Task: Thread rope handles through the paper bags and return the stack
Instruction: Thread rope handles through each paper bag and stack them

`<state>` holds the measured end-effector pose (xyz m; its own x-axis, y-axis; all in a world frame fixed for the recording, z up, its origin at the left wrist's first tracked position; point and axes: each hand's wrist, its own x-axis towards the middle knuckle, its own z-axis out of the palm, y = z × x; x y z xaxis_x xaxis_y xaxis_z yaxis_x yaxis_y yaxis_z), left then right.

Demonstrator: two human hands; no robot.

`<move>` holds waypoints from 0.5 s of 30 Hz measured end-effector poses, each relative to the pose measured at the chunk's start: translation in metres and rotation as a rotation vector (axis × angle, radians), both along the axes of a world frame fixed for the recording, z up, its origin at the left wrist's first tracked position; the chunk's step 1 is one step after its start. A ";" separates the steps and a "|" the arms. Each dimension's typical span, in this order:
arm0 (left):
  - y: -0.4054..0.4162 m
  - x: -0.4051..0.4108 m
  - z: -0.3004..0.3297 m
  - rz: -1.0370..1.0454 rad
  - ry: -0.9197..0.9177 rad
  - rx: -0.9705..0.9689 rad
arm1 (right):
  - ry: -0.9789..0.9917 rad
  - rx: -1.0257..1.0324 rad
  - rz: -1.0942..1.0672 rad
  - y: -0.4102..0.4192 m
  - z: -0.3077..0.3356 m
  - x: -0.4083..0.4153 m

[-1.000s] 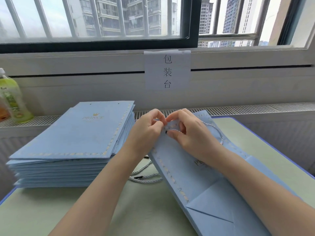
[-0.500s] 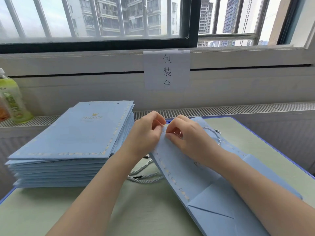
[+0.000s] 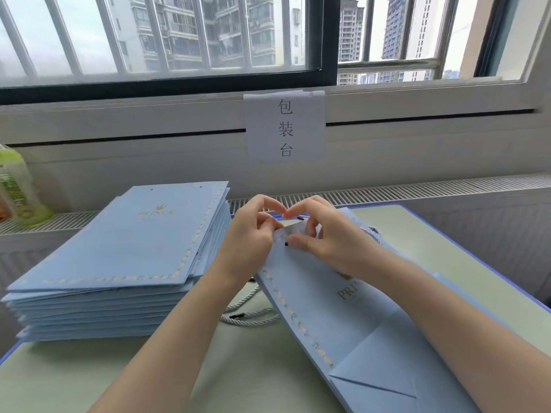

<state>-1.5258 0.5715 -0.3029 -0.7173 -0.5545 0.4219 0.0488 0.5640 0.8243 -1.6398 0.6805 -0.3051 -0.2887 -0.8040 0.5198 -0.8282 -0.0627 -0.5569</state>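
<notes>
Both forearms bare, no sleeves, short unpainted nails

you have: one green drink bottle (image 3: pixel 21 186) far left on the radiator grille (image 3: pixel 417 192); one paper sign (image 3: pixel 284 126) taped under the barred window (image 3: pixel 167 37); pale green table (image 3: pixel 447 251).

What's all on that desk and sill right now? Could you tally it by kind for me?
Stack of bags: 1
Bag being worked on: 1
Loose rope handles: cannot tell how many, tangled
Green bottle: 1
Paper sign: 1
Hands: 2, left hand and right hand, both pinching the bag's top edge
Total: 6, ropes aside
</notes>
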 end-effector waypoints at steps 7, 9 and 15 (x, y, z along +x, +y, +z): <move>0.001 -0.003 0.002 0.002 -0.051 -0.020 | 0.219 -0.072 -0.080 -0.002 -0.002 0.001; 0.000 -0.004 0.001 -0.039 -0.132 0.007 | 0.255 -0.072 -0.088 -0.003 -0.005 0.003; -0.002 -0.001 0.004 -0.016 -0.121 0.197 | 0.233 -0.102 -0.078 -0.002 -0.006 0.003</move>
